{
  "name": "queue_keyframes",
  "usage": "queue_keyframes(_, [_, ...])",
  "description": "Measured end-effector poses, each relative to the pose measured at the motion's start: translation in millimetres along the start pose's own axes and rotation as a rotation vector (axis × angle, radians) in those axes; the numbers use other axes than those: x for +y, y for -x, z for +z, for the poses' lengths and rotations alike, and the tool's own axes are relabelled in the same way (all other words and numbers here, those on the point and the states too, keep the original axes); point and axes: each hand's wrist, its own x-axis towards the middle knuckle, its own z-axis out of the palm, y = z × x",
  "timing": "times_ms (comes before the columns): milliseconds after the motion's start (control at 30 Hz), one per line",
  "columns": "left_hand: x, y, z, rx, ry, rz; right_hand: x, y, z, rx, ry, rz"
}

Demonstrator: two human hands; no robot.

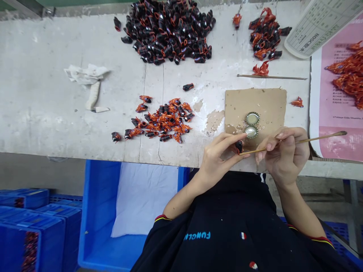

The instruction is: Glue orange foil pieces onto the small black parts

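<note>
"Pinched between the left hand's (217, 160) thumb and fingers is a small black piece (239, 146), above the cardboard's (269, 105) near left part."

"And the right hand (287, 155)?"

"Closed around a thin stick (320, 138), its narrow end at the black piece."

"What's close by?"

"Two bottle caps (252, 119) on the cardboard, the nearer one right by a left fingertip. Past the cardboard lies another stick (286, 78), with an orange piece (261, 69) against it."

"Farther out?"

"A mixed heap (164, 121) of orange and black pieces to the left, a big black heap (172, 32) at the far side, and a white rag (87, 73)."

"Anything in the way?"

"Both hands hide the cardboard's near edge, and a white container (320, 30) covers part of the pink sheet (326, 109)."
</note>
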Motion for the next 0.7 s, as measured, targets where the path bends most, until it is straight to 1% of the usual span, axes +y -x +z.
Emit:
queue_keyframes(167, [0.1, -0.3, 0.1, -0.004, 0.026, -0.012, -1.3, -4.6, -0.6, 0.045, 0.004, -0.003])
queue_keyframes(233, [0.6, -0.2, -1.3, -0.008, 0.037, -0.019, -5.1, -7.8, -6.7, 0.062, 0.039, -0.077])
queue_keyframes(300, [0.8, 0.4, -4.0, -0.005, 0.039, -0.035, -11.8, -11.9, -20.3, 0.096, 0.195, -0.253])
queue_keyframes(367, [0.1, 1.1, -7.2, -0.001, 0.041, -0.049, -21.1, -18.1, -42.7, 0.160, 0.473, -0.426])
queue_keyframes(400, [-0.5, 1.4, -8.8, 0.002, 0.040, -0.057, -26.3, -22.5, -56.8, 0.207, 0.638, -0.449])
queue_keyframes(433, [-1.1, 1.7, -10.1, 0.006, 0.039, -0.062, -31.6, -27.8, -72.4, 0.265, 0.798, -0.432])
queue_keyframes(500, [-2.1, 2.0, -11.9, 0.009, 0.040, -0.071, -41.2, -40.4, -105.4, 0.341, 1.040, -0.322])
queue_keyframes(533, [-2.3, 2.2, -12.4, 0.010, 0.042, -0.076, -45.2, -46.9, -121.3, 0.335, 1.130, -0.268])
queue_keyframes(600, [-1.9, 2.3, -12.8, 0.013, 0.049, -0.085, -50.3, -57.8, -148.1, 0.277, 1.377, -0.180])
queue_keyframes(667, [-1.2, 2.2, -12.7, 0.024, 0.054, -0.096, -51.0, -64.1, -163.2, 0.222, 1.521, -0.107])
queue_keyframes(700, [-1.0, 2.1, -12.6, 0.029, 0.054, -0.099, -49.4, -65.3, -165.3, 0.204, 1.548, -0.090])
